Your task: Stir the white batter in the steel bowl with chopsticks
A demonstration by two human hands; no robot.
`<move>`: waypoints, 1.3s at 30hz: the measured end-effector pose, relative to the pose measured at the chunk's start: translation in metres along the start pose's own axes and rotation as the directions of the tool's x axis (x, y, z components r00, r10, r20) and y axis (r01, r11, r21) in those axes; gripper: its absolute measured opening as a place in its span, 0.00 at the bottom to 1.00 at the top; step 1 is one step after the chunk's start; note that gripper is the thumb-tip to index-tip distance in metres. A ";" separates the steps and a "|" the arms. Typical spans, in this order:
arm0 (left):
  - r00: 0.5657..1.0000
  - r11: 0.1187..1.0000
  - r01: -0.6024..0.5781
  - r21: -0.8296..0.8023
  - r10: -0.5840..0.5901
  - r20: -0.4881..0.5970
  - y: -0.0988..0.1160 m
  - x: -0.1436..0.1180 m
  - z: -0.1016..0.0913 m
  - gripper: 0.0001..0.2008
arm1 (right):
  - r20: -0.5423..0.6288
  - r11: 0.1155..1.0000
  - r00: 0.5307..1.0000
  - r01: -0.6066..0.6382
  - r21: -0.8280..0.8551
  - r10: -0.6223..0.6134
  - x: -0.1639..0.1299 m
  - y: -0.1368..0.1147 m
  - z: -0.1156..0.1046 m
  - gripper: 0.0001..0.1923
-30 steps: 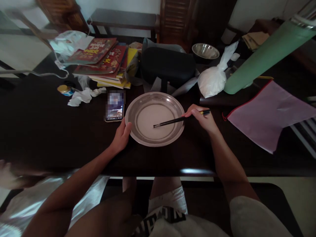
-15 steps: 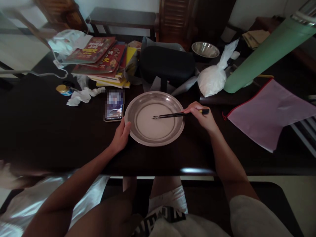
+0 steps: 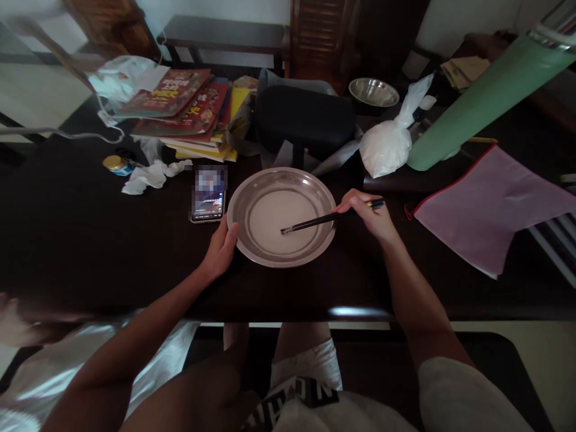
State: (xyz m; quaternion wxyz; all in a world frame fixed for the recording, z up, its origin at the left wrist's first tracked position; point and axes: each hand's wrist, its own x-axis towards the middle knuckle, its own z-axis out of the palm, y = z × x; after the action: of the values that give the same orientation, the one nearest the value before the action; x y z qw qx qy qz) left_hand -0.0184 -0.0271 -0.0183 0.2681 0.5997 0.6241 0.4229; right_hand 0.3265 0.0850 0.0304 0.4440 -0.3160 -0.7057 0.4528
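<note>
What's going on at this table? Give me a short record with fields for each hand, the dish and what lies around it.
left hand: grips the near-left rim of the metal dish
right hand: holds dark chopsticks, tips in the dish
dish contents: pale whitish liquid
left of dish: phone, screen lit
behind: black case, stack of books, white tied bag
right: pink pouch

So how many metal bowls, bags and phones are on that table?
Metal bowls: 2, the big metal basin and the small steel bowl
Bags: 2, the white plastic bag and the pink mesh pouch
Phones: 1, the phone
Total: 5
</note>
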 end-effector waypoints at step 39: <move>1.000 1.000 -0.011 -0.025 0.011 -0.003 -0.003 0.000 0.001 0.38 | -0.057 0.999 0.998 -0.033 -0.013 0.033 0.000 -0.003 -0.003 0.20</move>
State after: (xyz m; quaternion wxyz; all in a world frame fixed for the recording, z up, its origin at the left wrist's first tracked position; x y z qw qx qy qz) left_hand -0.0187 -0.0265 -0.0212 0.2725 0.5990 0.6160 0.4331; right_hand 0.3286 0.0848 0.0339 0.4543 -0.3434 -0.6905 0.4460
